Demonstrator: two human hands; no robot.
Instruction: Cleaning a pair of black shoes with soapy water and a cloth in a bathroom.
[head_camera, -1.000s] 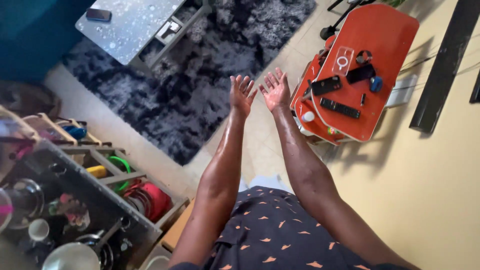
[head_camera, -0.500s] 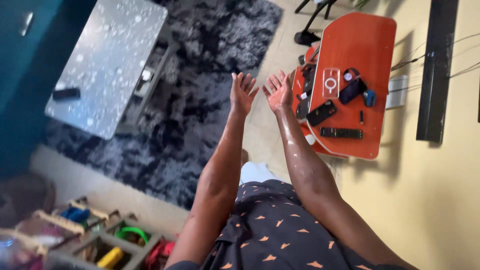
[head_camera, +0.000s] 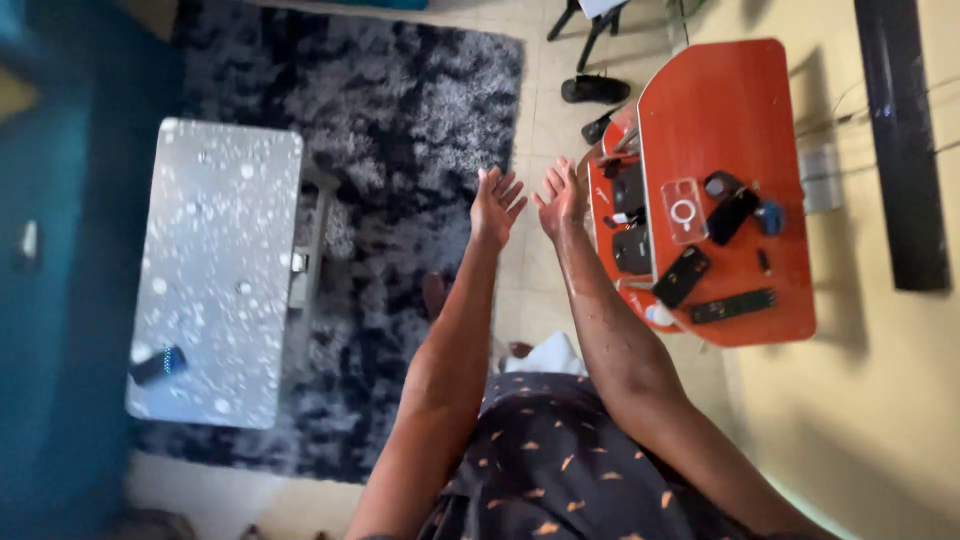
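Looking down past my chest: one dark shaggy rug fills the floor from 9 to 12 o'clock of my hands. One teal sofa runs down the far edge at 9 o'clock. One grey speckled low table stands on the rug at 8 o'clock, carrying one small dark object near its lower corner; I cannot tell what kind. One orange side table sits at 3 o'clock, just beside my right hand.

Count on the orange top: one clear phone case, two dark phones, the second tilted beside the case, one black remote, one small blue item, one short dark stick-shaped piece. The lower shelf holds more dark items, not countable. One long black bar lies against the wall at 3 o'clock, beyond the table. One dark shoe sits on the tile at 12 o'clock.

Hands, two, both raised at arm's length. My left hand: palm turned inward, fingers spread, empty. My right hand: same posture, fingers spread, gripping nothing. The two palms face each other, near but apart, above bare tile between rug and orange table.
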